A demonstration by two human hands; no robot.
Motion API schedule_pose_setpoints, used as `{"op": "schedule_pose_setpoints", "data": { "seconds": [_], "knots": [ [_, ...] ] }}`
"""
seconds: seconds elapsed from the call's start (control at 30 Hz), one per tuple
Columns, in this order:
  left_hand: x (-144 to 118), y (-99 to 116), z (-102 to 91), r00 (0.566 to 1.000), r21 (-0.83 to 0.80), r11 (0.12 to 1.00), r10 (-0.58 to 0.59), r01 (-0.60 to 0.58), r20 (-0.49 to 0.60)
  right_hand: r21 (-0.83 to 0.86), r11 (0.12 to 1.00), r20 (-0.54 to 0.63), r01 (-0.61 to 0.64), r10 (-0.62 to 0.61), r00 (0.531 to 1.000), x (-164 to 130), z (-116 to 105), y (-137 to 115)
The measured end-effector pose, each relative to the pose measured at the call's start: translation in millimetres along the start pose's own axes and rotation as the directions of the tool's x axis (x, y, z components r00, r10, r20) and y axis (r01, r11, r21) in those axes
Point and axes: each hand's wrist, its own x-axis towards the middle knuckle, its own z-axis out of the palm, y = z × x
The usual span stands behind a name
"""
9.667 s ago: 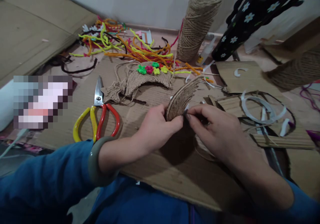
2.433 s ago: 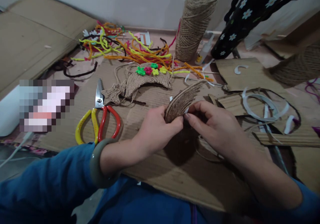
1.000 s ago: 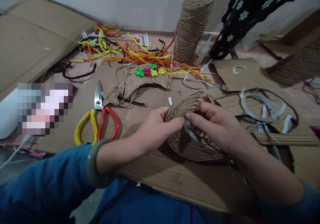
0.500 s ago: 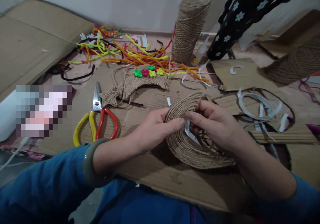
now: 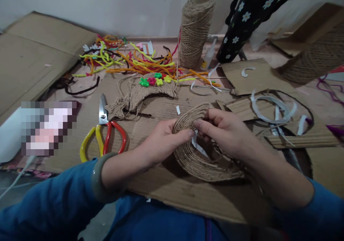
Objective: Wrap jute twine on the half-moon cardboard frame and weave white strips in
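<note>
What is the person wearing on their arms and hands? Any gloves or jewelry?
No gloves: the left hand and right hand are bare. Both arms wear blue sleeves, pushed up from the wrists. A thick, smooth, grey-green bangle circles the left wrist. No rings or watch show from this view.

Counted: 2 jute crescents, one bare, one w/ flowers. 1 pr scissors. 2 twine cones, upright & lying; 1 glue bottle.

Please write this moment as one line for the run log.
left hand: holds twine crescent | right hand: pinches white strip | scissors: lying left
</note>
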Motion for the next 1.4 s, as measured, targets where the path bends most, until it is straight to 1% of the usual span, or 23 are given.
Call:
{"op": "schedule_pose_setpoints", "data": {
  "seconds": [0.07, 0.13, 0.2, 0.33, 0.4, 0.53, 0.6, 0.73, 0.83, 0.9, 1.0, 1.07, 1.17, 1.27, 1.4],
  "knots": [
    [0.5, -0.6, 0.3, 1.0, -0.028, 1.0, 0.005, -0.005, 0.0, -0.009, 1.0, 0.001, 0.002, -0.002, 1.0, 0.4, 0.1, 0.6],
    [0.3, -0.8, 0.8, 1.0, -0.045, 0.999, 0.019, -0.02, -0.006, 0.032, 0.999, 0.034, 0.006, -0.007, 0.999, 1.1, -0.1, 1.0],
    [-0.2, -1.0, 1.3, 1.0, -0.031, 0.999, 0.024, -0.024, -0.02, 0.056, 0.998, 0.039, 0.001, -0.004, 0.999, 1.6, 0.2, 1.0],
    [-0.5, -1.8, 0.7, 0.999, 0.056, 0.998, 0.02, -0.017, -0.049, -0.055, 0.998, -0.039, -0.024, 0.022, 0.999, 1.6, 3.3, -1.1],
    [-0.3, -1.7, 0.2, 0.999, 0.079, 0.997, 0.029, -0.025, -0.046, -0.081, 0.997, -0.043, -0.016, 0.013, 0.999, 1.7, 4.4, -2.5],
    [-0.7, 0.3, 0.8, 0.998, 0.081, 0.996, 0.029, -0.025, -0.048, 0.032, 0.999, -0.011, -0.017, 0.017, 1.0, 3.6, 3.2, -1.9],
    [-1.4, 1.4, 1.9, 0.999, 0.095, 0.995, 0.022, -0.018, -0.034, 0.079, 0.996, -0.03, -0.028, 0.03, 0.999, 4.9, 2.2, -0.2],
    [-1.4, 2.0, 2.8, 1.0, 0.092, 0.995, 0.026, -0.027, 0.012, 0.084, 0.995, -0.073, -0.056, 0.062, 0.995, 7.0, 2.6, 1.7],
    [-0.7, 1.7, 2.0, 0.999, 0.098, 0.995, 0.036, -0.036, -0.003, 0.141, 0.988, -0.06, -0.06, 0.069, 0.996, 8.0, 2.9, 1.1],
    [-0.6, 1.6, 1.6, 1.0, 0.123, 0.992, 0.018, -0.015, -0.026, 0.189, 0.981, -0.058, -0.043, 0.055, 0.997, 8.8, 2.3, 0.4],
    [-1.3, 1.5, 1.7, 0.998, 0.15, 0.988, -0.031, 0.038, -0.049, 0.2, 0.98, -0.108, -0.006, 0.028, 0.994, 10.4, 0.8, -0.7],
    [-1.8, 1.0, 1.8, 0.998, 0.145, 0.988, -0.046, 0.053, -0.05, 0.181, 0.983, -0.127, -0.013, 0.036, 0.991, 11.3, -0.4, -0.9],
    [-1.6, 0.1, 1.3, 0.998, 0.134, 0.99, -0.035, 0.041, -0.049, 0.166, 0.986, -0.109, -0.022, 0.041, 0.993, 11.1, -2.5, 0.3],
    [-0.6, 0.0, 0.5, 0.999, 0.139, 0.99, -0.007, 0.013, -0.041, 0.158, 0.987, -0.061, -0.013, 0.023, 0.998, 9.1, -4.5, 2.0],
    [0.2, 0.4, 0.0, 0.998, 0.157, 0.988, 0.016, -0.007, -0.058, 0.102, 0.993, -0.004, -0.061, 0.062, 0.998, 6.8, -3.9, 2.0]
  ]
}}
